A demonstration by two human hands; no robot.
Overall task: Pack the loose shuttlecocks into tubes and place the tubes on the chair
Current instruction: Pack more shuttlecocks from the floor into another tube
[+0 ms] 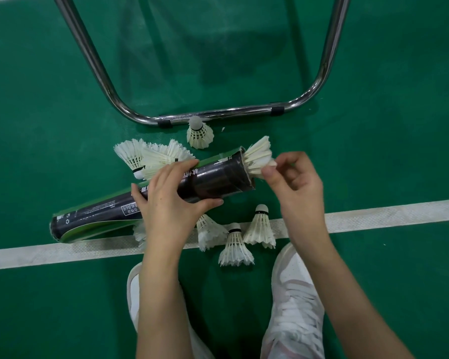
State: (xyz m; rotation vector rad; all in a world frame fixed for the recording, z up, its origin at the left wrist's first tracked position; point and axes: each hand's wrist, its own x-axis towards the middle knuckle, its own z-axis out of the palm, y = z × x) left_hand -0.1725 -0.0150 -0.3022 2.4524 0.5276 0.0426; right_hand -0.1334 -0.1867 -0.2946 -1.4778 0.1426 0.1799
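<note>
While the tube is held above the floor, wide bare green is left on the far left, and more on the far right past the chair frame. A white line is crossed under the forearms, running from low left to higher right. The tube's long axis is laid slantwise: its closed end is low at the left, near the line, and its open mouth is raised toward the right. It is gripped round its middle by the left hand, fingers curled over the top and thumb underneath. Behind that hand, a cluster of shuttles is seen lying on the floor with feathers fanned to the upper left. One shuttle stands cork-up just beside the frame's lower bar. At the mouth, a shuttle is set partway in, cork hidden inside, skirt flaring out to the right (its axis in line with the tube). Its feather edge is pinched by the right hand between thumb and fingertips. Below the tube, three shuttles are stood on or near the line, corks up. Two white shoes are planted at the lower edge, the left one largely hidden by the forearm.
</note>
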